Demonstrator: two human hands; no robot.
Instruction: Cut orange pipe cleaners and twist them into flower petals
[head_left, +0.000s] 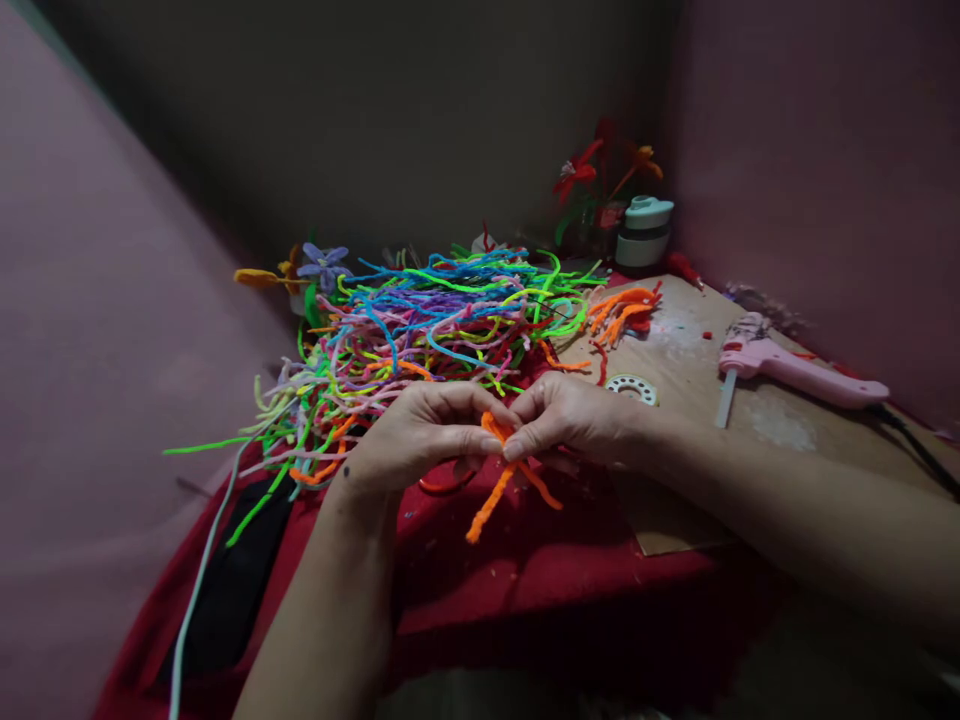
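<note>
An orange pipe cleaner piece (491,503) is bent into a small loop at the top, with two ends pointing down and apart. My left hand (427,432) pinches it from the left between thumb and fingers. From the right, my right hand (566,418) pinches the same piece, its thumb tip close to my left thumb. Both hands are over the front part of the red cloth (517,590). Behind them lies a large heap of colourful pipe cleaners (442,310). The fingertips partly hide the loop.
A pink glue gun (810,370) lies on a brown board (690,330) at right, near orange pieces (622,312) and a white ring with holes (632,390). Red-handled scissors (448,484) are partly hidden under my hands. A black flat object (232,580) lies front left.
</note>
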